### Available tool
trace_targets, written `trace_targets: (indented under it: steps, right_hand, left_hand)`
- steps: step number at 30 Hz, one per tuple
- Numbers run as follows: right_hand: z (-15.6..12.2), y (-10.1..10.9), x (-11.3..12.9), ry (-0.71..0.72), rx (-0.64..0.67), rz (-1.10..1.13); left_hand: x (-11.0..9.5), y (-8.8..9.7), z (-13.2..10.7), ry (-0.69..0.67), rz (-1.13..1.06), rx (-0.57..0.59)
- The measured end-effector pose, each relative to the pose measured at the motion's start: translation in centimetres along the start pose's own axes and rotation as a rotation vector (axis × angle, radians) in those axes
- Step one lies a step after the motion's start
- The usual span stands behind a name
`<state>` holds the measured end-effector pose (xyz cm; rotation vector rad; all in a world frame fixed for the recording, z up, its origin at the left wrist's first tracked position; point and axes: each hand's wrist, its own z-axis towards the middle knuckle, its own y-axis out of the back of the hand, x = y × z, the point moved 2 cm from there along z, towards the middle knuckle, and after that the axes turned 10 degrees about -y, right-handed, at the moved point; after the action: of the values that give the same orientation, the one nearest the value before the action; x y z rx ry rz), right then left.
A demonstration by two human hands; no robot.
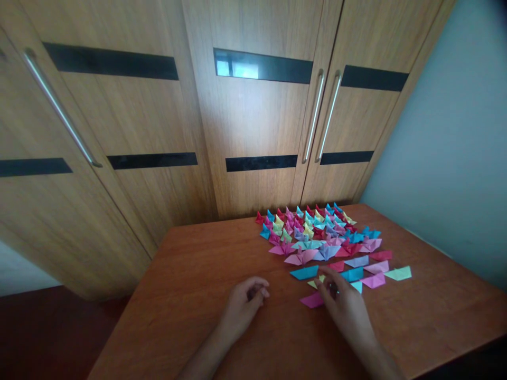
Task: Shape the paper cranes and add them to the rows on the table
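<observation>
My left hand (243, 303) rests over the bare wood at the middle of the table, its fingers loosely curled in toward the thumb, with nothing visible in them. My right hand (348, 309) reaches over a group of flat folded paper strips, thumb and index finger apart. Between and beside those fingertips a pale yellow folded paper strip (312, 284) shows, partly hidden. A magenta strip (312, 301) lies just left of the thumb. Around the hand are a blue strip (304, 273), a pink strip (374, 281) and a light green strip (399, 273).
Several rows of folded paper origami figures (303, 257) in many colours stand behind the strips on the brown wooden table (190, 274). A wooden wardrobe (253, 116) with metal handles rises behind the table. A pale wall (447, 158) borders the right side.
</observation>
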<state>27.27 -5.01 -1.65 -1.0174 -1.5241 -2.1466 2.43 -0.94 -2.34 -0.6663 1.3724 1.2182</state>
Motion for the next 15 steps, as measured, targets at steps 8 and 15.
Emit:
trace_targets:
  steps: [8, 15]
  right_hand:
    - [0.7, -7.7, 13.0, 0.226, 0.266, 0.526]
    - [1.9, -15.2, 14.7, 0.151, 0.428, 0.719]
  left_hand:
    - [-0.8, 1.9, 1.0, -0.109, -0.054, -0.210]
    - [0.4, 4.8, 3.5, -0.154, 0.097, -0.339]
